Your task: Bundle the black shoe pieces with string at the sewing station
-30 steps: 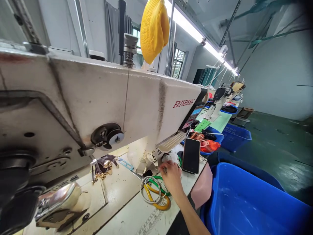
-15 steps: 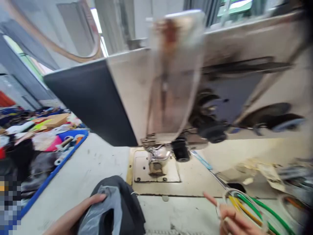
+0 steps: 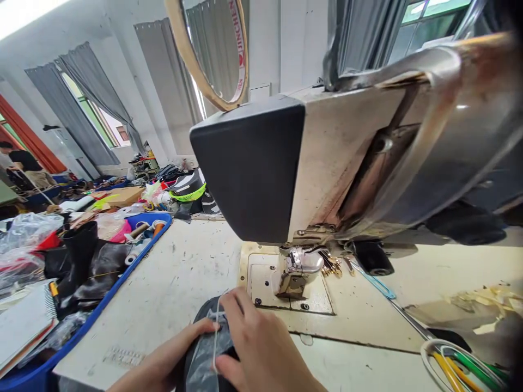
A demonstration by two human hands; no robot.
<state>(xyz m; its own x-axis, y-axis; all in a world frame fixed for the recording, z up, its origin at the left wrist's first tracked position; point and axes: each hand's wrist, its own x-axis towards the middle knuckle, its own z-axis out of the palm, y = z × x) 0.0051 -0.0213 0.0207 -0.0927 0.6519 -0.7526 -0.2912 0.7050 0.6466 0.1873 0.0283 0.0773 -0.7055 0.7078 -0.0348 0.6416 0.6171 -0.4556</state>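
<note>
Tape roll (image 3: 242,60), gray curtains (image 3: 163,71), orange curtain (image 3: 30,133), spiral notebook (image 3: 29,321)

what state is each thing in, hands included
Left hand: gripping, thumb on top of the black piece with translucent grey plastic
Right hand: pinching the thin white cord
Thin white cord: drawn fairly straight over the plastic
Tan-edged round tape roll: standing on edge
Blue plastic bin: open, loaded
Yellow, green and white cords: looped together
Grey fabric curtains at left window: partly open
</note>
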